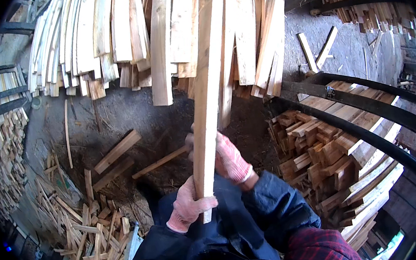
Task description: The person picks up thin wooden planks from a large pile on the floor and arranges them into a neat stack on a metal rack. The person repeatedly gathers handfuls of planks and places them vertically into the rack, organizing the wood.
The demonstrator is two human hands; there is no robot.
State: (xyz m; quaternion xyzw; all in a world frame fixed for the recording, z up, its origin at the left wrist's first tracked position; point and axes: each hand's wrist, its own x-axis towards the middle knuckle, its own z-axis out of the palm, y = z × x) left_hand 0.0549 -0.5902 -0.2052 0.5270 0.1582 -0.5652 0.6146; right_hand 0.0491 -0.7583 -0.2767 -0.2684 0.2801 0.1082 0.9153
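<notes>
Pink-gloved, our left hand (pixel 189 207) curls closed around the near end of the long board (pixel 206 80), while our right hand (pixel 233 160) wraps it farther up, fingers partly hidden. It points out toward the row of boards (pixel 121 30); we cannot tell whether it touches them. We expect it stiff, moderately heavy, rough enough not to slip, yet nose-heavy held this low; gripping nearer the middle should balance it. Scrap pieces (pixel 97 241) lie left, a timber stack (pixel 343 174) right.

Long pale wooden plank (pixel 206 105), held pointing forward, far end perhaps raised
</notes>
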